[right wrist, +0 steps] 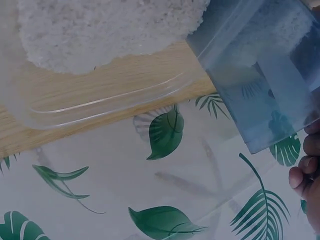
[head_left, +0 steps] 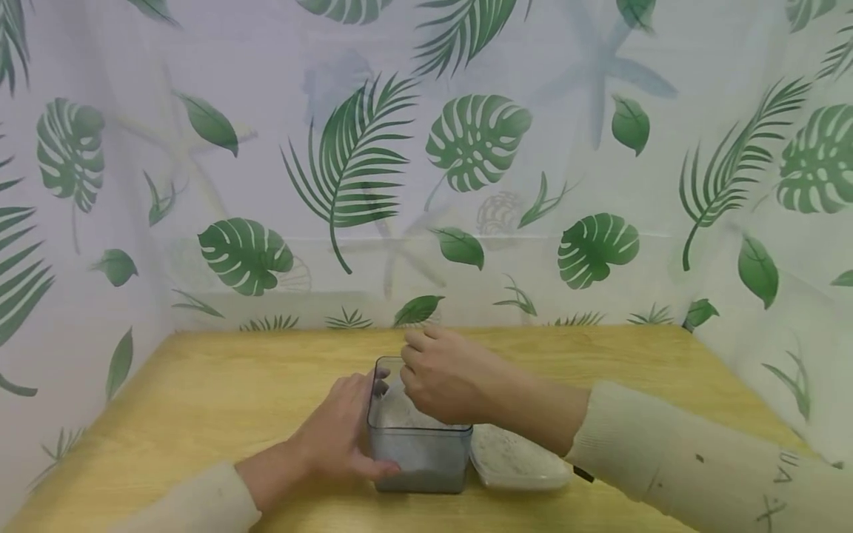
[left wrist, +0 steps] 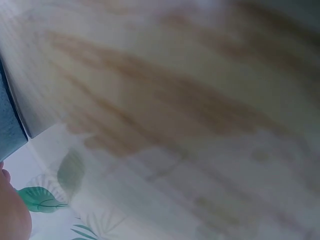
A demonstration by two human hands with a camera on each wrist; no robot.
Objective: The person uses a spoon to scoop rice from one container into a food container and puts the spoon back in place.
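Observation:
A clear square container (head_left: 420, 451) with a thin layer of white grains in it stands on the wooden table (head_left: 220, 392), near the front edge. My left hand (head_left: 369, 429) grips its left side, thumb on the front wall and fingers round the far corner. My right hand (head_left: 416, 377) hovers over the container's open top with its fingers bunched and curled downward; what they hold, if anything, is hidden. In the right wrist view the container (right wrist: 265, 75) sits beside the shallow tray (right wrist: 100, 60), with my fingertips (right wrist: 302, 172) at the right edge.
A shallow clear tray (head_left: 516, 463) heaped with white grains lies against the container's right side. A leaf-printed curtain (head_left: 466, 148) closes in the table at the back and both sides. The left wrist view is mostly blurred wood, with the container's edge (left wrist: 10, 125).

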